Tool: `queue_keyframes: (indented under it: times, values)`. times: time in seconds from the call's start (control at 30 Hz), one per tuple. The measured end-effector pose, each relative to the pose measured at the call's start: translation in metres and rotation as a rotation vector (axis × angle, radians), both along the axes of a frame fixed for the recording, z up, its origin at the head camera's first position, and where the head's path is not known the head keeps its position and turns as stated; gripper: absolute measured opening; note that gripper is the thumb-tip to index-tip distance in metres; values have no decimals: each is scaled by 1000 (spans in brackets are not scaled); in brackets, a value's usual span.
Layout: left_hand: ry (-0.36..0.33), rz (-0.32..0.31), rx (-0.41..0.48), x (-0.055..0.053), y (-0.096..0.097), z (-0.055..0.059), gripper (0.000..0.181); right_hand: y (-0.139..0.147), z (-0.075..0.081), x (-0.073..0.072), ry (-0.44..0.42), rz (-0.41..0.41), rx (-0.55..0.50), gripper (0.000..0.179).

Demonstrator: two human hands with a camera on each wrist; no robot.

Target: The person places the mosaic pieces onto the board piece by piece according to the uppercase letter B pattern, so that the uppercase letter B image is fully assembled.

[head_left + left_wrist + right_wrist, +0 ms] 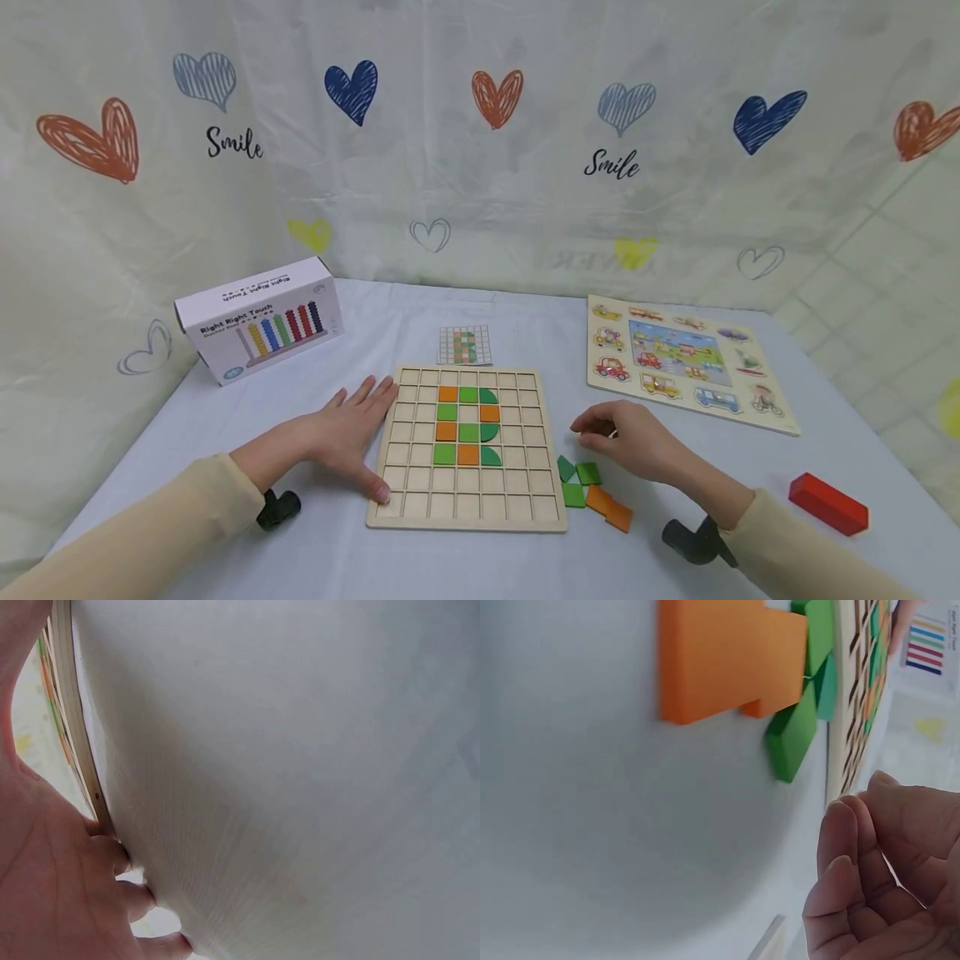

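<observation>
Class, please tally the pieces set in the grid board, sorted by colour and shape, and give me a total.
Orange squares: 4
Light green squares: 4
Dark green curved pieces: 3
Total set in the grid board: 11

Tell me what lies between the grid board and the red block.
Head view: loose green and orange tiles beside the grid board, then the right forearm, before the red block.
</observation>
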State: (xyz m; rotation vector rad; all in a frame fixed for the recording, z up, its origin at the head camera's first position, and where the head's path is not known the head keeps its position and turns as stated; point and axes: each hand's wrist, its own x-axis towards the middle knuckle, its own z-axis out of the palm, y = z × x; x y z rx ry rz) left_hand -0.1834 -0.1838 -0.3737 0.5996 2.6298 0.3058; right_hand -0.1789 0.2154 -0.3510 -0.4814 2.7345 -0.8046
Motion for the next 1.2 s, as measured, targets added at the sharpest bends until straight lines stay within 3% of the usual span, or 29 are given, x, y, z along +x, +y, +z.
queue_keyframes:
  times: [0.27,0.57,0.93,1.2]
  values:
    - [6,0,-8,-1,0,-2,146,19,-8,9,-75,-3,-13,9]
    - [10,-5,-13,-1,0,-2,146,34,-16,25,-175,-78,-15,10]
    - [10,0,-17,-2,0,-3,146,42,-19,40,-222,-25,26,38]
    - [4,0,-12,-2,0,-2,145,31,-22,42,-196,-79,127,49]
